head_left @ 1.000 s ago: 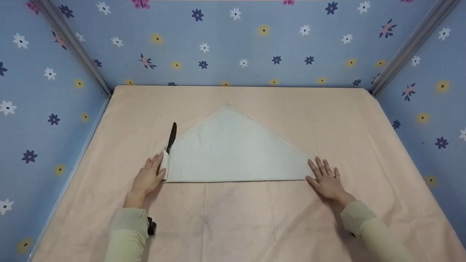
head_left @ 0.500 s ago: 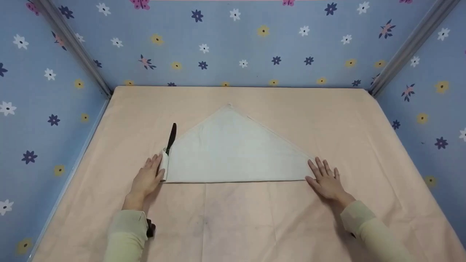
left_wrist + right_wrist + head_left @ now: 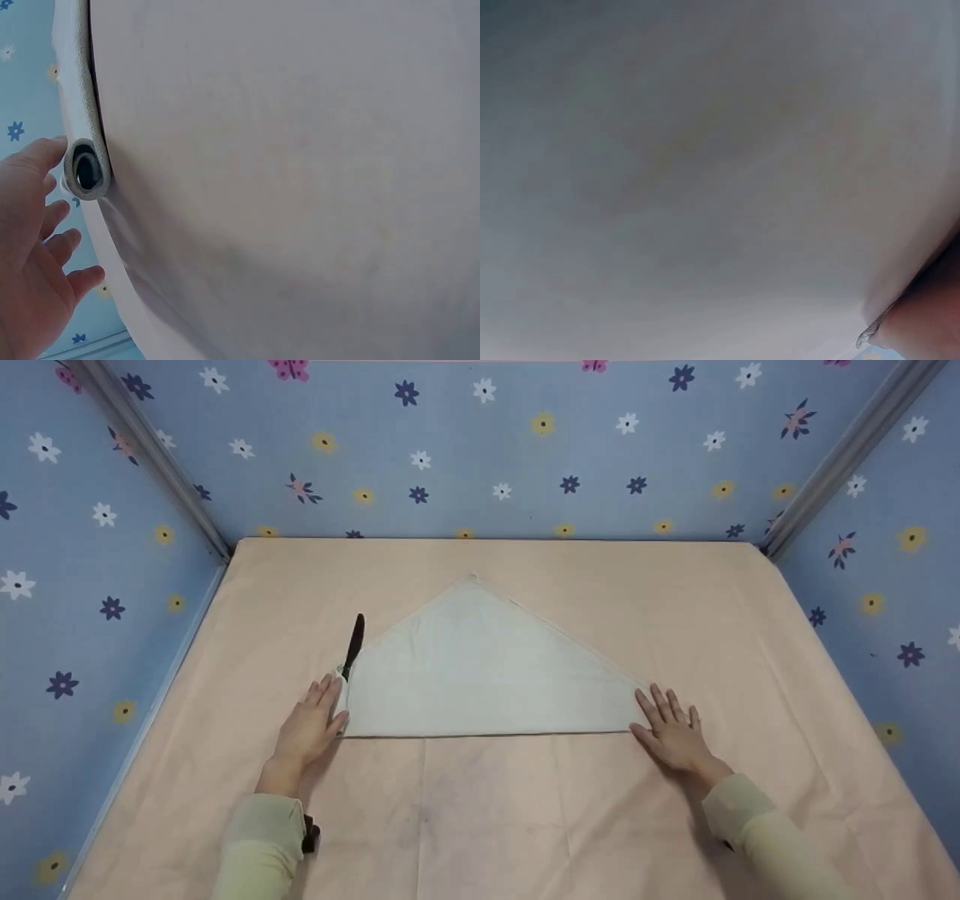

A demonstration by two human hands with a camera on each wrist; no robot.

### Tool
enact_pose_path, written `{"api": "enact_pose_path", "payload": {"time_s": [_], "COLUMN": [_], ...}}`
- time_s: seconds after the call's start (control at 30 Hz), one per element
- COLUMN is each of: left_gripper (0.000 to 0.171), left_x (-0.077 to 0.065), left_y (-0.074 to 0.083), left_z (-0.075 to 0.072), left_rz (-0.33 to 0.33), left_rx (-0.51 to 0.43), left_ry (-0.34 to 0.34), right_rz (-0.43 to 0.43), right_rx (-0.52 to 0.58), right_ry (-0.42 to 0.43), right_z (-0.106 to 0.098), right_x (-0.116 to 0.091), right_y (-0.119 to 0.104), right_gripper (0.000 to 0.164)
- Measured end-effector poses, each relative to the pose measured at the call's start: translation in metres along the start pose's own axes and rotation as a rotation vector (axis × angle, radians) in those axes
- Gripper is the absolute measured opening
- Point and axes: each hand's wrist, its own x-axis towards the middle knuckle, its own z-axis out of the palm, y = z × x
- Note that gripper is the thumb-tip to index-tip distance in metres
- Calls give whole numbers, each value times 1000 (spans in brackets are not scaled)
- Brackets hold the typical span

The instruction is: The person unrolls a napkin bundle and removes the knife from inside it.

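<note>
A white cloth napkin, folded into a triangle, lies with its long edge towards me and its point away. Its left corner is turned over into a small roll, whose spiral end shows in the left wrist view. From the far end of this roll sticks a dark blade like a table knife's; the rest is hidden inside the cloth. My left hand lies along the roll's outer side, fingers extended and thumb near its close end. Spread flat, my right hand touches the napkin's right corner.
A pale peach cloth with creases covers the table. Blue flowered panels stand along the back and both sides, with grey posts at the corners.
My left hand has shifted slightly to the right against the roll, turning the napkin's left edge a little further in. The right hand has stayed in place.
</note>
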Motion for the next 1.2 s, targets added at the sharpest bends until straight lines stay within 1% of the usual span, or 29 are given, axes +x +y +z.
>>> {"api": "enact_pose_path", "payload": {"time_s": [0.33, 0.63, 0.87, 1.07, 1.2], "left_gripper": [57, 56, 55, 54, 54], "left_x": [5, 12, 15, 16, 17], "left_y": [3, 5, 3, 1, 0], "left_z": [2, 1, 3, 5, 4], "left_rz": [23, -2, -14, -9, 1], "left_rx": [17, 17, 31, 52, 52], "left_ry": [7, -37, -51, -69, -77], "right_rz": [8, 8, 6, 6, -3], "right_rx": [1, -10, -6, -13, 7], "right_ry": [-5, 2, 8, 5, 10], "right_z": [1, 1, 2, 2, 0], "right_x": [1, 1, 1, 0, 0], "right_y": [-1, -1, 0, 0, -1], "right_gripper": [63, 63, 63, 63, 63]}}
